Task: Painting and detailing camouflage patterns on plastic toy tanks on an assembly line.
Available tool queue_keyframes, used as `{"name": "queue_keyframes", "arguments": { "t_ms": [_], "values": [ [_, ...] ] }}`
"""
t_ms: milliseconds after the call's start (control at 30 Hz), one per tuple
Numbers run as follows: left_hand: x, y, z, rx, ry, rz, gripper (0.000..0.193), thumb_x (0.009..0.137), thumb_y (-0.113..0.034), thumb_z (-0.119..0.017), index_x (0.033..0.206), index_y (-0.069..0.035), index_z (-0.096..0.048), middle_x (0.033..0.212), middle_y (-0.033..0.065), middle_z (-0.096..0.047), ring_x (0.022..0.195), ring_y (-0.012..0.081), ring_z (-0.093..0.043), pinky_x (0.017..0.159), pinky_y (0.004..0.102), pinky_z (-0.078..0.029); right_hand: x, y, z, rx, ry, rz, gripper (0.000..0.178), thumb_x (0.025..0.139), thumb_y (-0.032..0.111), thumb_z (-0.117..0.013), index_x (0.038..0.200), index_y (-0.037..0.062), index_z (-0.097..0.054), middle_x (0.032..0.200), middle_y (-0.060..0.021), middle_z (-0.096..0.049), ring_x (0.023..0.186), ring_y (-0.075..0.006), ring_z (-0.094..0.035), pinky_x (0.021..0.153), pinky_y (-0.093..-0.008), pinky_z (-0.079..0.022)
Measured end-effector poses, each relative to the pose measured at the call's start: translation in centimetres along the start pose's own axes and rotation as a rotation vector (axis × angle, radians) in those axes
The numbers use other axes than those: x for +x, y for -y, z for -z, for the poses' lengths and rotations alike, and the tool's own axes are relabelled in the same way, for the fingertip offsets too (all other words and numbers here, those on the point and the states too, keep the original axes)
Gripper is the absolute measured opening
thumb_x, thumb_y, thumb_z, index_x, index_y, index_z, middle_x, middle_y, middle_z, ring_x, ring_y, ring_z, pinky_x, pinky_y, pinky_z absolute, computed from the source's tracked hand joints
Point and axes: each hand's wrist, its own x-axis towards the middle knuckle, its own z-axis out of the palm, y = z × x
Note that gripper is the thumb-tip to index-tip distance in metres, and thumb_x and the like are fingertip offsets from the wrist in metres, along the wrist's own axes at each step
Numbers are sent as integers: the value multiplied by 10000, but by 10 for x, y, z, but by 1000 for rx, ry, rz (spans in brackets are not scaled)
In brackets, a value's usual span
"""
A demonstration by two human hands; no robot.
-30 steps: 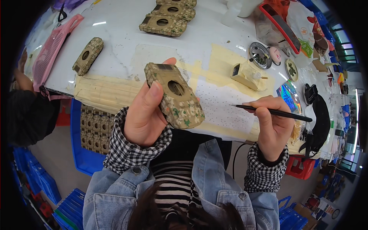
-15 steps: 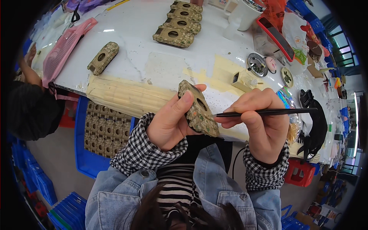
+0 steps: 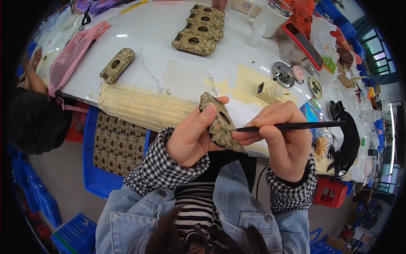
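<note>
My left hand (image 3: 188, 137) grips a toy tank hull (image 3: 220, 122) in camouflage tan and green, tilted, with a round hole in its top. The thumb presses on its upper side. In my right hand (image 3: 285, 137) is a pair of slim black tweezers (image 3: 308, 125), pinched between thumb and fingers. Their pointed tip meets the hull's side near its lower end. Whether the tip holds a small part is too fine to see. Another hull (image 3: 117, 65) lies alone on the table at the left, and several more hulls (image 3: 193, 44) stand in a row at the back.
Masking tape covers the table edge (image 3: 139, 106). A blue crate (image 3: 95, 178) of hulls is below left. Rightward are a metal dish (image 3: 283, 75) of small dark parts, a small bottle (image 3: 270, 91), a red-cased phone (image 3: 302, 45) and a white mug (image 3: 270, 19). Someone sits beside a pink basket (image 3: 78, 55).
The right hand and tweezers have shifted slightly left, with the tip still at the hull. The left hand and hull have moved a little right and down in the view.
</note>
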Motion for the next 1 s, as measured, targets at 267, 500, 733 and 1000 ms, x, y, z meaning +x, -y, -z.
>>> {"name": "queue_keyframes", "arguments": {
  "t_ms": [267, 500, 733, 1000],
  "values": [
    [-2, -2, -3, 1, -19, -3, 548, 974, -434, -299, 1356, -40, -283, 1156, 108, -538, 1023, 205, -591, 841, 366, -526, -2, 2, -5, 66, -83, -52, 100, 900, 52, -550, 896, -45, -525, 829, -86, -583, 736, -116, -631, 648, -207, -521],
    [-2, -1, -2, -2, -25, -3, 546, 975, -434, -299, 1354, -40, -289, 1155, 98, -537, 1013, 195, -594, 825, 357, -534, 1, 0, 1, -71, 44, 2, 153, 924, 87, -492, 916, -59, -447, 867, -141, -520, 736, -248, -663, 647, -300, -584],
    [-1, -1, 0, 2, -23, -5, 550, 975, -436, -295, 1353, -37, -287, 1148, 96, -537, 1007, 191, -595, 819, 354, -536, 0, 1, -5, 1, -35, -33, 110, 902, 56, -538, 899, -50, -507, 837, -103, -563, 728, -157, -637, 642, -238, -537],
    [-2, -2, -2, 4, -25, -9, 551, 977, -434, -289, 1357, -36, -283, 1144, 98, -542, 1003, 189, -595, 820, 351, -535, 1, -1, -1, -84, 44, 17, 161, 922, 92, -498, 920, -62, -449, 859, -145, -530, 734, -246, -663, 639, -298, -584]
  ]
}}
